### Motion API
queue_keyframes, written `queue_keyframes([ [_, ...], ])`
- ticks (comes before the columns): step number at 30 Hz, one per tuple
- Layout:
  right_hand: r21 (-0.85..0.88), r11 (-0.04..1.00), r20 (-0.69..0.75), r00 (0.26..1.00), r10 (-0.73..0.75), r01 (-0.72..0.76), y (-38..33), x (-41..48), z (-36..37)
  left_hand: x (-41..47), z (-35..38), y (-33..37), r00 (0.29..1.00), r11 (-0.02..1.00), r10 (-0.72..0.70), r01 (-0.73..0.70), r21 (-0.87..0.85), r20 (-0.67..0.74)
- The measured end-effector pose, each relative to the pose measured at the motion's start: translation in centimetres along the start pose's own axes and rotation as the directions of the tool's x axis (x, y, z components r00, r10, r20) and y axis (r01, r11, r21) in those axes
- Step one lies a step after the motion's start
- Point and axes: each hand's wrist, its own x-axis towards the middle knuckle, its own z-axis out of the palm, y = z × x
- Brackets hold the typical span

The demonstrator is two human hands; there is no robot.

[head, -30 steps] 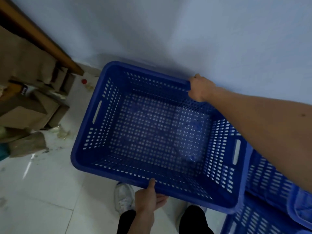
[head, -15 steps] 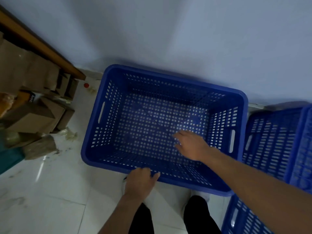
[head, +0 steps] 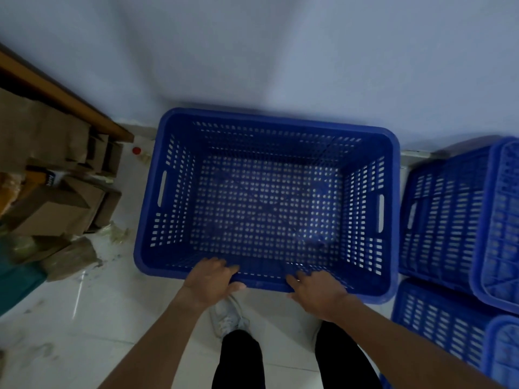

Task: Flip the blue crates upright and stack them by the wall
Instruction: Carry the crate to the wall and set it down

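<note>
A large blue perforated crate [head: 266,124] sits upright on the floor, its far side against the pale wall [head: 280,51]. Its inside holds nothing. My left hand [head: 209,282] and my right hand [head: 317,290] both grip the crate's near rim, fingers curled over the edge. To the right, two more blue crates [head: 443,220] lie overturned or on their sides, one [head: 438,327] nearer to me than the other.
Cardboard boxes [head: 53,209] and scraps pile up on the left under a wooden rail [head: 70,105]. A small red cap [head: 136,150] lies by the wall corner. My white shoe [head: 229,318] and dark trouser legs stand on the white tiled floor [head: 84,332].
The crate has been set down level by the wall. My right hand left the far rim, crossed the inside and now grips the near rim beside my left hand.
</note>
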Motion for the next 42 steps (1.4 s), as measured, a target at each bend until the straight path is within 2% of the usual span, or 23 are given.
queue_keyframes([
  [7,-0.04,0.999,-0.044,0.999,0.016,-0.018,-0.2,0.2,0.2,1.0,-1.7,0.5,0.994,0.975,0.082,-0.095,0.2,0.072],
  [11,-0.057,0.998,-0.074,0.997,0.001,-0.005,0.8,0.9,-0.6,1.0,-2.1,0.4,0.999,0.983,0.019,-0.028,0.183,0.049],
  [14,-0.06,0.997,-0.048,0.998,-0.043,0.04,1.2,1.3,-0.4,1.1,-2.8,0.3,0.997,0.979,0.029,-0.042,0.2,0.069],
  [19,-0.041,0.999,-0.041,0.999,-0.037,0.035,1.2,1.1,-0.6,1.0,-2.3,0.1,0.997,0.981,0.012,-0.025,0.192,0.07],
  [22,0.04,0.996,-0.019,0.996,0.087,-0.086,1.3,0.6,-1.2,0.6,-2.2,0.5,0.996,0.995,-0.073,0.069,0.074,0.05],
  [27,0.151,0.965,0.012,0.977,0.215,-0.214,0.9,-3.8,-3.2,-2.1,-4.6,0.6,0.984,0.946,-0.18,0.17,-0.275,-0.011],
  [30,0.27,0.913,0.022,0.95,0.31,-0.305,0.3,-7.5,-6.0,-5.7,-8.3,0.5,0.969,0.906,-0.239,0.198,-0.374,-0.066],
  [35,0.412,0.798,0.115,0.894,0.433,-0.439,-1.5,-15.6,-11.6,-13.2,-15.9,0.6,0.962,0.892,-0.266,0.223,-0.393,-0.057],
  [42,0.719,0.446,0.209,0.778,0.593,-0.533,-5.5,-27.3,-15.8,-23.6,-25.3,2.9,0.973,0.934,-0.157,0.091,-0.346,-0.168],
])
